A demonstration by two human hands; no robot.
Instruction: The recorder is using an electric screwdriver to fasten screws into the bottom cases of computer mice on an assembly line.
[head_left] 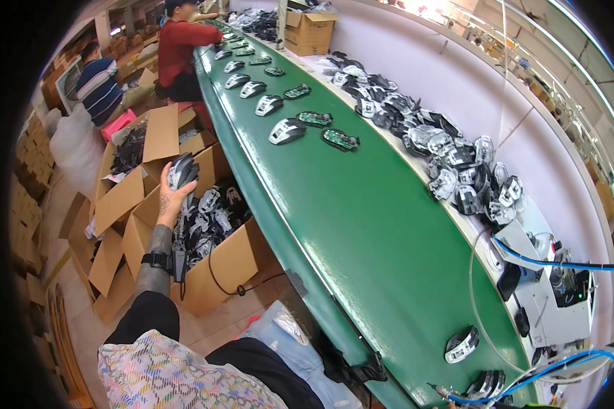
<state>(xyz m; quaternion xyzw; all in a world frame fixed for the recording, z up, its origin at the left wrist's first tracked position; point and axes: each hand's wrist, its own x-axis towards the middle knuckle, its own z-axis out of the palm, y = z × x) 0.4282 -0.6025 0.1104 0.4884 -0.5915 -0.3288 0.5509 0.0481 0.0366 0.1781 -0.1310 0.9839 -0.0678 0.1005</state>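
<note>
My left arm reaches out over the open cardboard boxes. In my left hand (174, 194) is a grey-and-black computer mouse shell (182, 172), gripped with fingers and thumb around its sides. Right below the hand, a cardboard box (228, 262) holds a heap of black and silver mouse shell parts (208, 221). A black strap (157, 260) circles my left wrist, with a dark box-shaped piece (179, 266) hanging beside it. My right hand is out of the picture.
A green conveyor belt (334, 211) carries rows of mouse shells (288, 131) and circuit-board halves (340, 140). Shell parts (450, 157) pile along its right ledge. Near right are a grey machine (552, 300), blue hoses (559, 368) and more shells (462, 344). Two people work far left.
</note>
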